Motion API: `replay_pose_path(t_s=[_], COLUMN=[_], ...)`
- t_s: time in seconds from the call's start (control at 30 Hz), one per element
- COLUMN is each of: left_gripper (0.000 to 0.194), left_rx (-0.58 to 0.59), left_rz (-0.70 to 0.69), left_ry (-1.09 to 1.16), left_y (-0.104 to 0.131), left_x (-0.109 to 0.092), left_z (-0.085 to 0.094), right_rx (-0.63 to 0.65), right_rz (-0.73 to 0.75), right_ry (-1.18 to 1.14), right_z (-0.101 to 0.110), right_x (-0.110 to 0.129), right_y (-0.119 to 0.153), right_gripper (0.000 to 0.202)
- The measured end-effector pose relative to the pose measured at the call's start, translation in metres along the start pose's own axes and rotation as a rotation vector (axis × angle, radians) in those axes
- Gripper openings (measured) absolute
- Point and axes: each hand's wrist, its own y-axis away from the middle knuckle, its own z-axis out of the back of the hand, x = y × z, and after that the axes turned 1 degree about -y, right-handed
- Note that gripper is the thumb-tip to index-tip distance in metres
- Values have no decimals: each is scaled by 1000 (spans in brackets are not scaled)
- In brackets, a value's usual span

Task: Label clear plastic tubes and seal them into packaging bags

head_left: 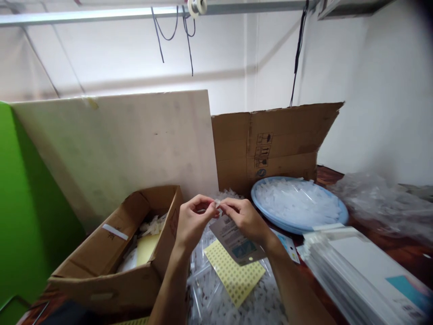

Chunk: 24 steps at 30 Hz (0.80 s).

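Note:
My left hand [198, 219] and my right hand [245, 219] meet at the centre, fingertips pinched on a small whitish clear piece [217, 204] between them. A grey printed card [233, 241] hangs below my right hand, partly covered by it; its upper edge is near my right fingers. Under the card lies a yellow sheet [237, 280] with rows of small round dots. That sheet rests on a heap of small clear plastic pieces [216, 311].
An open cardboard box [111, 289] with a yellow sheet and scraps stands on the left. To the right are a blue basin [284, 221] of translucent pieces, stacked cards [368, 266] and crumpled clear plastic [382, 207]. Cardboard panels [237, 140] stand behind.

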Motion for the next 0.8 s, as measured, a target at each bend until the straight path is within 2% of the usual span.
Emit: replay_pose_path(t_s=[0.1, 0.2, 0.27, 0.33, 0.47, 0.57, 0.67, 0.8], left_gripper=[23, 24, 25, 26, 27, 29, 26, 26], left_rx=[-37, -155, -242, -269, -122, -88, -95, -11], left_rz=[60, 102, 66, -13, -210, -335, -328, -213], left_ry=[140, 189, 113, -24, -306, -520, -602, -388], left_y=[-3, -7, -7, -3, 10, 13, 10, 6], left_x=[2, 3, 0, -7, -20, -14, -1, 1], left_z=[0, 6, 11, 13, 0, -15, -21, -16], right_rx=[-1, -44, -98, -153, -196, -161, -122, -127], right_rz=[-28, -101, -125, -111, -42, 7, 48, 56], right_ry=[-111, -208, -202, -117, 83, 154, 207, 203], right_z=[2, 8, 14, 19, 18, 11, 4, -1], right_x=[-1, -4, -5, -6, -4, -4, -3, -1], right_y=[0, 1, 1, 2, 3, 2, 2, 1], right_gripper=[28, 30, 30, 30, 29, 26, 26, 29])
